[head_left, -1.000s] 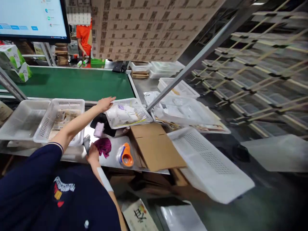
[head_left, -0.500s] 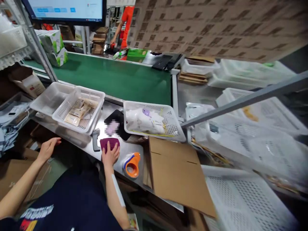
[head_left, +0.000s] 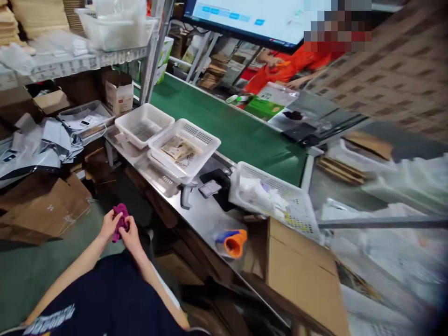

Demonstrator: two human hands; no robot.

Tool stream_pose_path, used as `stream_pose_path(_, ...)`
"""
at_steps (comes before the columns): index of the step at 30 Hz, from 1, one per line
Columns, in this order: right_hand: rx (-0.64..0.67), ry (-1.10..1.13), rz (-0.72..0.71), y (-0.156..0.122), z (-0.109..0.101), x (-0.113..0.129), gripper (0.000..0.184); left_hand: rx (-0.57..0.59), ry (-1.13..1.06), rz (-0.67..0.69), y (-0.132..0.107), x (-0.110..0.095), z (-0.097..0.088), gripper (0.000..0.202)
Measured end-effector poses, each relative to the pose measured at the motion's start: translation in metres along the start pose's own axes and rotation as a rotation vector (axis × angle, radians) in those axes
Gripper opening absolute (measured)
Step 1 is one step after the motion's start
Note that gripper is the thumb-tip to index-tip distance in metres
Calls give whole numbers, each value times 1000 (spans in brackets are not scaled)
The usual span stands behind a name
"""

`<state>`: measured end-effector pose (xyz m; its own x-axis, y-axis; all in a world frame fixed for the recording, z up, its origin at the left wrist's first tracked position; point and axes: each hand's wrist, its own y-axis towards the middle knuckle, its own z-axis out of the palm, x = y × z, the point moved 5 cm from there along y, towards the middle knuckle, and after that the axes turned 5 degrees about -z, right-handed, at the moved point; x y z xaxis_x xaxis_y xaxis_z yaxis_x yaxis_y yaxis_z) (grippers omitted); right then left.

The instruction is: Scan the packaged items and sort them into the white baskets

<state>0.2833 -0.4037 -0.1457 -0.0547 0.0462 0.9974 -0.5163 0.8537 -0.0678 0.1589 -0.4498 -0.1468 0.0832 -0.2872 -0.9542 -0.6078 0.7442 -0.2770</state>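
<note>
A crumpled magenta cloth (head_left: 120, 215) is held in front of my body, off the left side of the metal bench (head_left: 206, 215). My left hand (head_left: 108, 227) pinches one side of it, and my right hand (head_left: 130, 233) grips the other. What kind of cloth item it is, I cannot make out. On the bench lie a grey handheld scanner (head_left: 187, 196), a phone (head_left: 210, 188) on a black item, and an orange tape dispenser (head_left: 235, 243) with a blue part.
Two white baskets (head_left: 185, 173) stand at the bench's back left, one with small beige packets. Another basket (head_left: 241, 198) holds white bagged goods. A cardboard box (head_left: 304, 280) is at right. Behind runs a green conveyor (head_left: 224, 126); a person in orange (head_left: 297, 65) works beyond it.
The magenta cloth has left the bench and moved left, in front of my body. My left hand has joined my right hand on it. The view has turned left.
</note>
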Motion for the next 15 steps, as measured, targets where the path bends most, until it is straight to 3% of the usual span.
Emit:
stream_pose_path(3, 140, 117, 108, -33, 69, -8, 25, -98, 182, 70, -27, 22, -73, 52)
stream_pose_path(5, 173, 187, 197, -49, 90, -12, 28, -68, 289, 86, -39, 32, -104, 56)
stream_pose_path(7, 135, 257, 277, -61, 94, -15, 26, 40, 337, 28, -40, 42, -118, 62)
stream_pose_path(9, 26, 333, 326, -66, 77, -13, 20, 187, 339, -74, -36, 52, -121, 68)
stream_pose_path(12, -209, 446, 326, -67, 10, 5, 19, 405, 212, -147, -26, 67, -121, 67)
stream_pose_path(15, -354, 520, 289, -55, -65, 39, 22, 399, 169, -126, -17, 84, -144, 64)
